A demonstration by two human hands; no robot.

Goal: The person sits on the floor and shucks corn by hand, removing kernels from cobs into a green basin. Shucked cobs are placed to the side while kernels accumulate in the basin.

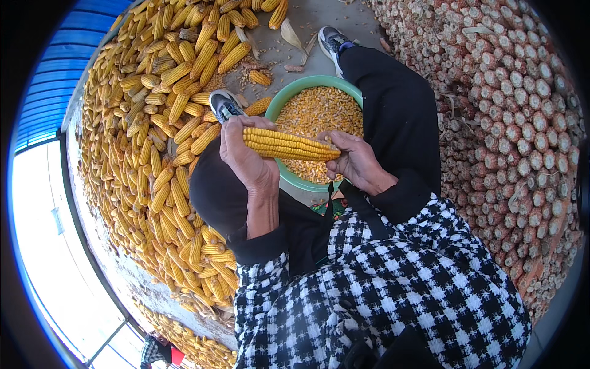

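A yellow ear of dried corn [290, 145] lies crosswise between my hands, its kernel rows still on along the side that shows. My left hand [246, 150] grips its thick end, thumb along the top. At the narrower end, the fingers and thumb of my right hand [355, 159] close around the tip. Below the ear, between my legs, stands a round green basin [282, 99] holding loose corn kernels [320, 108]. The hands and the ear hide part of the basin's near left side.
A large heap of corn ears [152, 152] rises on my left. Stacked bare cobs [516, 115] form a bank on my right. On the concrete floor [318, 14] lie a dry husk [291, 37], scattered kernels and a short ear [260, 77]. Another person [154, 353] appears at the lower left.
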